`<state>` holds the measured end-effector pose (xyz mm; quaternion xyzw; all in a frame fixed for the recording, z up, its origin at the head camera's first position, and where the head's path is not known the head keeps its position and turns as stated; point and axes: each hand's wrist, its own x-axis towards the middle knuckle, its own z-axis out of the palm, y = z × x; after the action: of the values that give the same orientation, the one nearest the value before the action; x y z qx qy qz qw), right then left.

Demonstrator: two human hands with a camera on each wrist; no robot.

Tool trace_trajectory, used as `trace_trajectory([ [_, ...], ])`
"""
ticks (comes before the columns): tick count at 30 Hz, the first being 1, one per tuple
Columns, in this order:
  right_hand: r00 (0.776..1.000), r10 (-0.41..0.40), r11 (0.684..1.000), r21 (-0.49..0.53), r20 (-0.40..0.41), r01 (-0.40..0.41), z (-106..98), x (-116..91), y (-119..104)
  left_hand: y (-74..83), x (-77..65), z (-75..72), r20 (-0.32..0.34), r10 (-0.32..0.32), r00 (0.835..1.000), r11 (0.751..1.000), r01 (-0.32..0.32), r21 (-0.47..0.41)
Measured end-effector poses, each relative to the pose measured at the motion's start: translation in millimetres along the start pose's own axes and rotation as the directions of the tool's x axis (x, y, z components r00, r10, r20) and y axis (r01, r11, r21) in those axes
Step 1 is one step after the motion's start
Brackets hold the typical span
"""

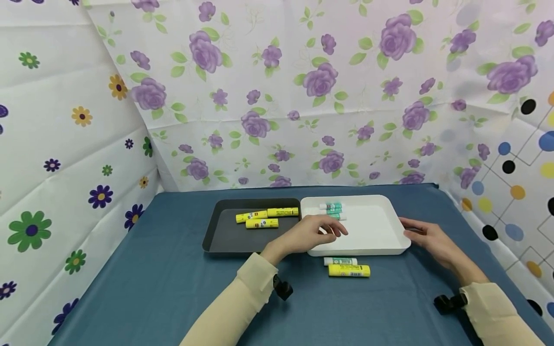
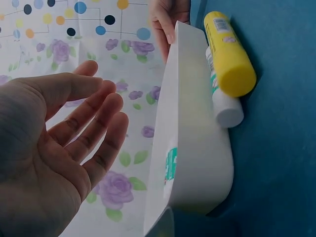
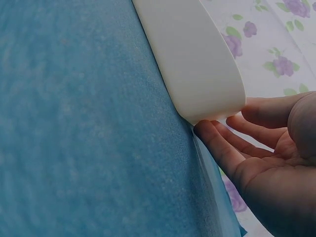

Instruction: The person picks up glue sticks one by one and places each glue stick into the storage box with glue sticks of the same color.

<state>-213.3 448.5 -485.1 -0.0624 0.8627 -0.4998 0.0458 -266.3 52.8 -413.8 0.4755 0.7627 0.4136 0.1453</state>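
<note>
My left hand (image 1: 315,232) hovers above the front left part of the white tray (image 1: 372,238), its fingers loosely bent with nothing between them. Its empty palm and spread fingers (image 2: 106,118) show in the left wrist view. My right hand (image 1: 437,245) touches the white tray's right end; its thumb and fingertips (image 3: 210,133) rest against the outer wall. Three white-and-green glue sticks (image 1: 333,205) lie inside that tray at the back left, partly behind my left hand. In front of the tray, a yellow glue stick (image 1: 349,270) lies beside a white-and-green glue stick (image 1: 340,261).
A dark grey tray (image 1: 225,240) stands directly left of the white one and holds three yellow glue sticks (image 1: 261,223). Blue cloth (image 1: 143,288) covers the table. Flowered curtains (image 1: 281,96) hang behind and at the sides.
</note>
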Motion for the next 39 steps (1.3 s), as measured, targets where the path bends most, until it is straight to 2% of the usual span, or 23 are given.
trace_trajectory([
  [6, 1.0, 0.008, 1.0, -0.003, -0.001, -0.008, 0.2, -0.2, -0.8, 0.9, -7.3, 10.0, -0.007, -0.018, 1.0, 1.0, 0.018, 0.018],
  [12, 1.0, 0.016, 1.0, -0.018, -0.005, -0.016, -0.8, 0.2, -0.2, 3.4, -14.2, 17.6, -0.023, -0.009, 1.0, 1.0, 0.009, 0.011],
  [21, 1.0, 0.008, 1.0, -0.011, -0.002, -0.008, -0.1, -0.5, -0.8, 0.0, -17.8, 26.3, -0.03, -0.006, 1.0, 1.0, 0.006, 0.006],
  [30, 1.0, 0.004, 1.0, -0.024, -0.002, -0.004, 0.7, -1.1, -2.4, -0.8, -20.2, 34.6, 0.012, -0.046, 0.999, 0.999, 0.047, -0.027],
  [39, 1.0, -0.001, 1.0, -0.004, 0.007, 0.001, 0.1, -1.5, -2.3, -0.8, -18.1, 40.7, 0.038, -0.04, 0.998, 0.999, 0.04, -0.013],
])
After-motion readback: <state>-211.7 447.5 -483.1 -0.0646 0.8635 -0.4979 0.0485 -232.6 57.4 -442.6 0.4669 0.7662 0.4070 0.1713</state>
